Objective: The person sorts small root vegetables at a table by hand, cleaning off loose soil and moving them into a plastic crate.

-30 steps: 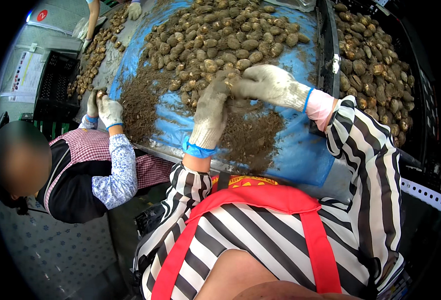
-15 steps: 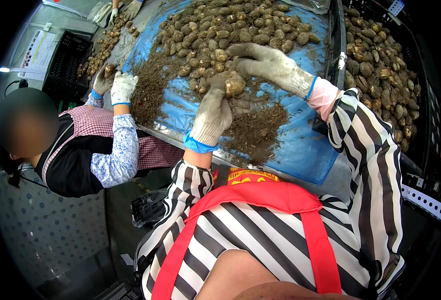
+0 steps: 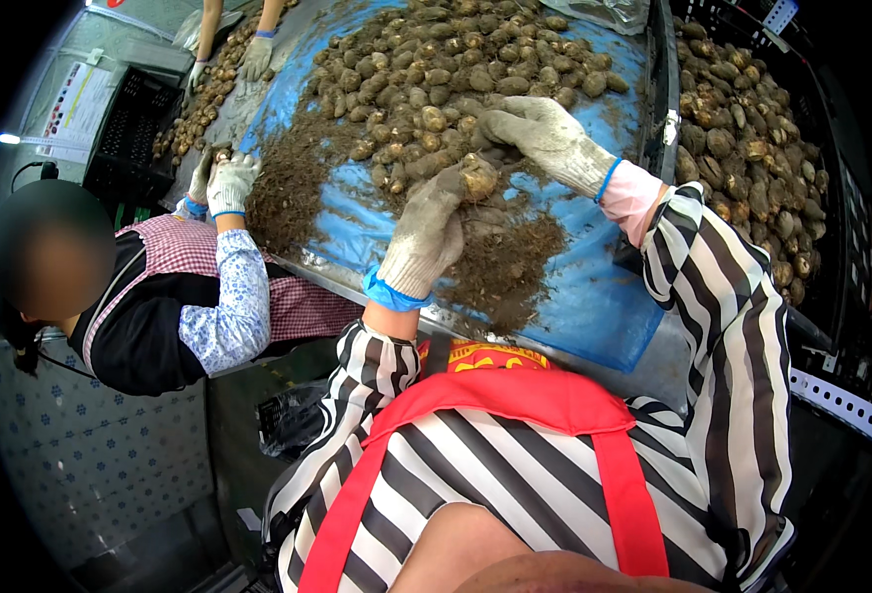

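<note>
My left hand (image 3: 422, 232), in a dirty white knit glove with a blue band at the wrist, is closed around a brown taro (image 3: 479, 178) with pale patches. Just beyond and to the right of that taro is my gloved right hand (image 3: 548, 141). Its fingers are bent together, and the fingertips are partly lost against dark soil, so what they hold does not show. A big heap of soil-covered taros (image 3: 456, 69) lies beyond both hands on blue plastic sheeting (image 3: 599, 296). Loose brown soil and root fibres (image 3: 500, 272) are piled beneath my hands.
A black crate (image 3: 665, 109) full of taros (image 3: 752, 148) stands at the right. To the left, a co-worker in a checked apron (image 3: 174, 252) handles something with gloved hands (image 3: 230, 183). Another person's gloved hands (image 3: 256, 59) are at the far left, near smaller taros and an empty-looking black crate (image 3: 131, 128).
My left hand has shifted slightly right with the taro. My right hand's fingers have bent in from their spread pose. Far left, another person's hands have reached farther in over the table.
</note>
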A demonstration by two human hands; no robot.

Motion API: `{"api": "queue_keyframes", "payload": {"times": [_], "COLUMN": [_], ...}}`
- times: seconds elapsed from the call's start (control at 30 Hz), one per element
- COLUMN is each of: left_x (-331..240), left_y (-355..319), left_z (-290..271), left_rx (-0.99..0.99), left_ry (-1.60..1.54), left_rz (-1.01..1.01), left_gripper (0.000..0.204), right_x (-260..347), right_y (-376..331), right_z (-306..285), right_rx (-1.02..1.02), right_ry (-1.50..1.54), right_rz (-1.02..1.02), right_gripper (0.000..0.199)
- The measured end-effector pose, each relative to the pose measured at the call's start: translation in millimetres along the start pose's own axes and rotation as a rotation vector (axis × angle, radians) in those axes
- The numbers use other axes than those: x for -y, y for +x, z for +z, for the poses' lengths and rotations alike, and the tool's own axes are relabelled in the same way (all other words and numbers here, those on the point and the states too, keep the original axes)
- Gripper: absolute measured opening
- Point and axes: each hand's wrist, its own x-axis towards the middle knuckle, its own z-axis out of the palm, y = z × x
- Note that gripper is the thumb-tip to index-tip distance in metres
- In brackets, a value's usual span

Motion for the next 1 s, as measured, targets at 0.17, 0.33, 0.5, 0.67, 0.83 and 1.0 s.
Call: {"api": "queue_keyframes", "payload": {"times": [0.17, 0.33, 0.5, 0.67, 0.83, 1.0], "left_x": [-5, -36, -43, -43, -39, -30], "left_y": [5, 4, 9, 12, 16, 28], "left_z": [-13, 16, 13, 9, 18, 13], "left_rx": [-0.093, -0.188, -0.167, -0.196, -0.186, -0.171], "left_ry": [0.309, 0.876, 0.857, 1.088, 1.089, 1.17], "left_rz": [0.056, 0.108, 0.082, 0.121, 0.333, 0.527], "left_gripper": [0.058, 0.058, 0.063, 0.061, 0.057, 0.045], "right_x": [-7, 12, 17, 1, 16, 21], "right_y": [13, -8, -5, 2, -5, -5], "right_z": [-2, -2, 4, -8, 9, -3], "right_rx": [0.116, 0.22, -0.012, -0.084, 0.072, 0.022], "right_ry": [-0.502, -0.602, -0.344, -0.082, -0.176, 0.072], "right_rz": [0.13, -0.005, 0.088, -0.001, 0.032, 0.19], "right_gripper": [0.052, 0.044, 0.026, 0.034, 0.041, 0.04]}}
